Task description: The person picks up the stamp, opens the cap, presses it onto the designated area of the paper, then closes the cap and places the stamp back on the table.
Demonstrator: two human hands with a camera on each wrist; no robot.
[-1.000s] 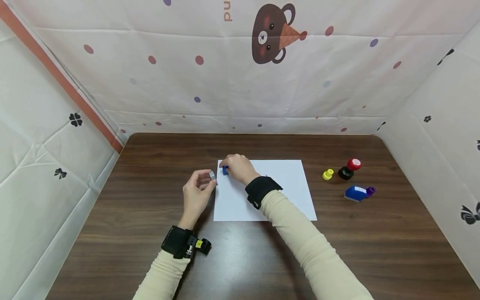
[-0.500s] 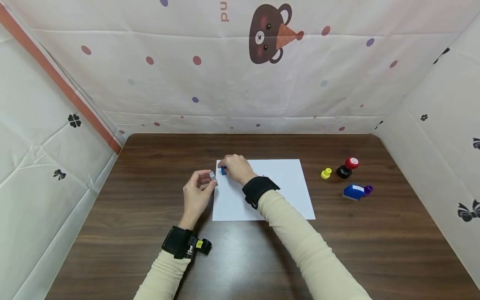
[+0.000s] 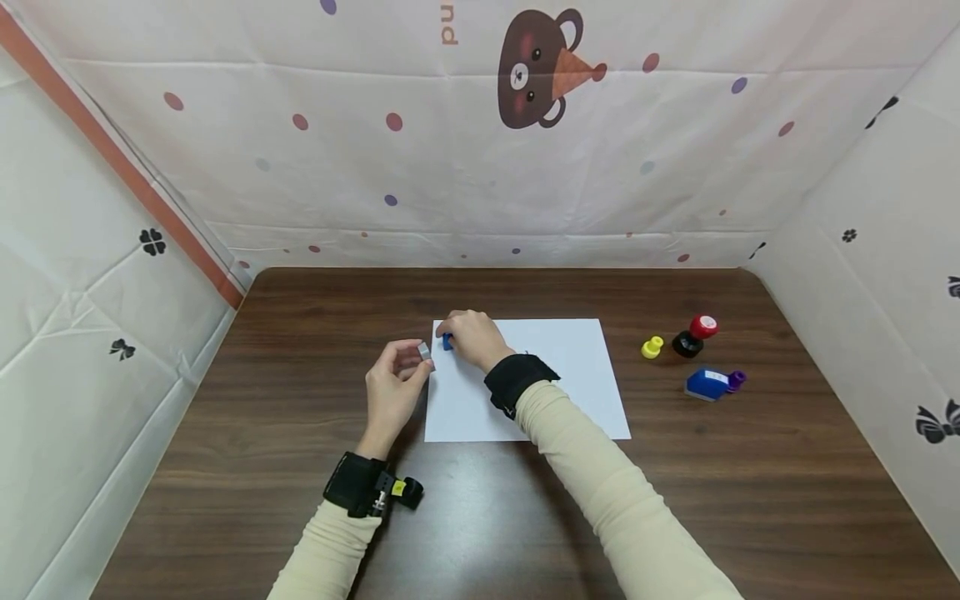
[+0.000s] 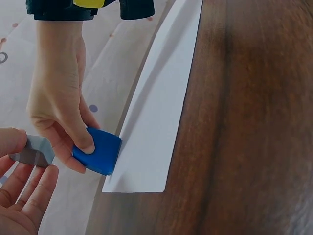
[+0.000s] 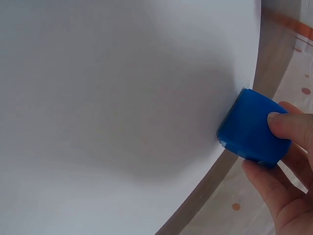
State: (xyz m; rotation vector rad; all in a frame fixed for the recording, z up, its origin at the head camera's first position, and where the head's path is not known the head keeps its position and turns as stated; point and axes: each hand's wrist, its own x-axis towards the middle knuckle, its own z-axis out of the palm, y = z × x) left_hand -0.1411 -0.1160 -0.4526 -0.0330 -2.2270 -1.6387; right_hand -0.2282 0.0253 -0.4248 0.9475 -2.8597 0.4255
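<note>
My right hand (image 3: 476,340) reaches over the upper left corner of a white sheet of paper (image 3: 570,392). It grips a blue stamp (image 5: 254,127), a squarish block whose flat face meets the paper close to its edge in the right wrist view. Just left of the sheet, my left hand (image 3: 392,390) pinches a small grey cap (image 4: 35,151) between thumb and fingers. In the left wrist view the cap sits beside the right hand's fingers. The stamp's underside is hidden.
At the right of the brown table (image 3: 300,350) stand a small yellow stamp (image 3: 652,347) and a black piece with a red knob (image 3: 696,335). Nearer lies a blue bottle (image 3: 707,384) with a purple cap. Patterned white cloth (image 3: 337,158) encloses the back and sides.
The blue stamp is turned slightly in the right hand since one second ago. The whole head view has shifted a little; the left hand keeps the grey cap in place.
</note>
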